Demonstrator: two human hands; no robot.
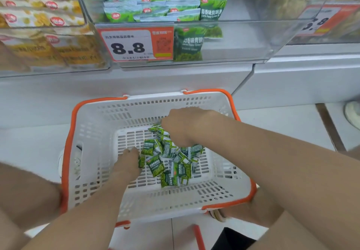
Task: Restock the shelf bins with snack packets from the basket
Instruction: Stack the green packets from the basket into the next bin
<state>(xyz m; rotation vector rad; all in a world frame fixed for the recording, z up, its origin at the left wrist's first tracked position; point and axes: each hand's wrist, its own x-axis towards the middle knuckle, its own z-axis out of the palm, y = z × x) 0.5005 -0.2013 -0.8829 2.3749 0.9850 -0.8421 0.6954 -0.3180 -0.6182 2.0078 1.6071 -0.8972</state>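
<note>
**Forearms and hands down in the basket, among the green packets**

Two bare forearms reach in from the bottom edge. The left hand [127, 162] is low inside the white, orange-rimmed basket [93, 183], back of the hand upward, its fingertips at the left edge of the pile of green snack packets [172, 165]. The fingers are foreshortened, so I cannot tell whether it holds a packet or only touches the heap. The right hand [180, 129] sits over the far end of the pile with knuckles up and fingers curled down into it, closed around several packets at the top of the heap.

The packets lie jumbled on the slotted basket floor, mostly toward its middle and right. The basket stands on pale floor tiles in front of the white shelf base.

Above it, a clear shelf bin [243, 41] holds more of the same green packets, stacked at its left and middle; its right part shows bare plastic. An orange price label [134, 44] reading 8.8 is fixed to the bin's front. To the left, a neighbouring bin holds yellow packets [39, 18]. A pale shoe [353, 113] shows at the right edge.
</note>
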